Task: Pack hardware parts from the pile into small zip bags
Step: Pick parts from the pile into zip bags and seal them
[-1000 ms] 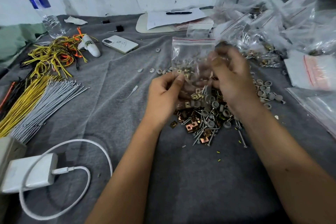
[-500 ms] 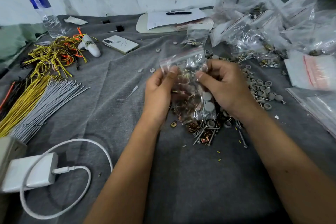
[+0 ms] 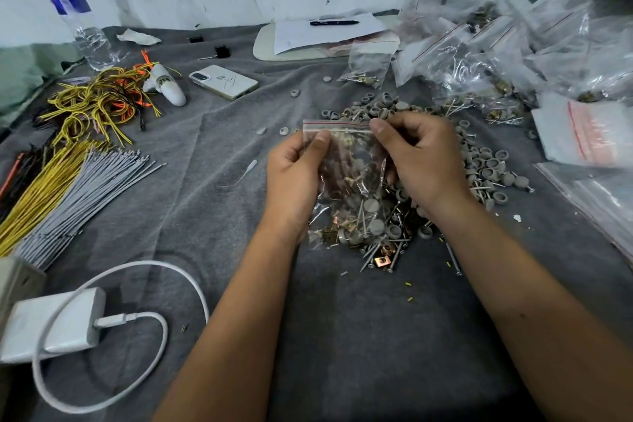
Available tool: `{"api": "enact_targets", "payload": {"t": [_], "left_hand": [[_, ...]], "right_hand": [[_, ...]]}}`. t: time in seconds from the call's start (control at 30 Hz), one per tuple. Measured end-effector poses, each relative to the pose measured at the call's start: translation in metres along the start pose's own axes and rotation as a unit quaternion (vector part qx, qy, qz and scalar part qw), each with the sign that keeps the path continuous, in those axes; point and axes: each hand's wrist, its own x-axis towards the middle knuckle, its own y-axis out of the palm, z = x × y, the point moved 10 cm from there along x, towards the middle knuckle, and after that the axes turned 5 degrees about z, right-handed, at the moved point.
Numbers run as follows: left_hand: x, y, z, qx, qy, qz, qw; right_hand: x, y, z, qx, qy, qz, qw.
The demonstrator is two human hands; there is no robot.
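Left hand (image 3: 294,178) and right hand (image 3: 423,161) pinch zip bag (image 3: 346,181) holding caps, apparently screws.

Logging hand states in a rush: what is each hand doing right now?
Left hand: holds the zip bag by its left side, thumb on the front.
Right hand: pinches the bag's top right corner at the zip strip.

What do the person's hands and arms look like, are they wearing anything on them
Both arms are bare from the frame edge to the wrist: no sleeves show. The left hand and right hand wear no gloves, and no rings, watch or bracelet can be seen. The thumbnails are short and unpainted.
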Motion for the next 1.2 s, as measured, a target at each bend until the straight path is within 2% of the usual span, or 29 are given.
{"api": "enact_targets", "payload": {"t": [0.07, 0.13, 0.23, 0.3, 0.47, 0.73, 0.97, 1.2], "left_hand": [[-0.002, -0.004, -0.006, 0.036, 0.024, -0.019, 0.999], [-0.007, -0.010, -0.018, 0.130, 0.082, -0.048, 0.987], [-0.016, -0.008, -0.047, 0.343, 0.216, -0.084, 0.910], [-0.019, 0.006, -0.057, 0.393, 0.265, -0.060, 0.879], [-0.016, 0.016, -0.051, 0.399, 0.272, -0.002, 0.876], [-0.014, 0.016, -0.051, 0.395, 0.263, -0.002, 0.880], [-0.015, 0.018, -0.049, 0.421, 0.272, 0.003, 0.865], [-0.015, 0.022, -0.048, 0.444, 0.280, 0.012, 0.851]], "right_hand": [[0.001, -0.002, 0.001, 0.001, -0.002, -0.004, 1.000], [0.001, -0.004, 0.007, -0.021, -0.031, -0.001, 0.999], [-0.006, 0.001, 0.033, -0.096, -0.122, 0.006, 0.988], [-0.012, 0.008, 0.046, -0.137, -0.172, 0.019, 0.975], [-0.011, 0.016, 0.047, -0.156, -0.186, 0.062, 0.968], [-0.013, 0.024, 0.048, -0.175, -0.206, 0.102, 0.957], [-0.013, 0.025, 0.050, -0.209, -0.227, 0.098, 0.946], [-0.012, 0.021, 0.048, -0.193, -0.208, 0.091, 0.955]]}}
